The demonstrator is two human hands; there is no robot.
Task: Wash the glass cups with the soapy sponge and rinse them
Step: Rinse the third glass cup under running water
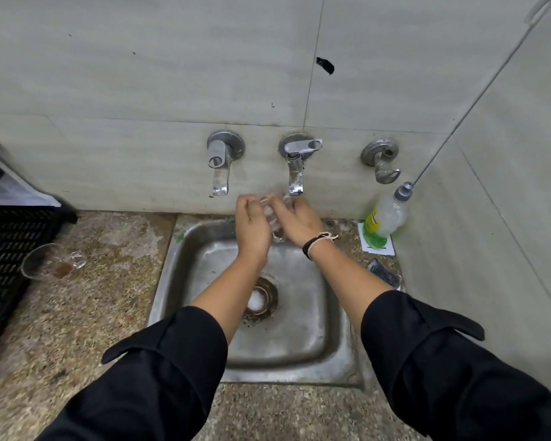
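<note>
Steel sink [312, 316] set into a speckled stone worktop [86, 313], with a white blob of what looks like foam sitting in the drain [259, 300]. Over on the left of the worktop there's a glass cup [50, 261] lying tipped on its side with a bit of brown liquid pooled in it, right beside a black crate [7, 249]. On the right corner, a clear bottle [387, 214] leans against the wall, green liquid down in its bottom part only.

Now the grip: both hands are up at the back of the sink, just under the middle tap [295, 173], with another glass cup [277, 218] held between them. The left hand [252, 224] has its fingers curled round one side of it, and the right hand [296, 221] wraps the other side. It's blurry there, so I can't tell if water is running or which way the cup faces.
</note>
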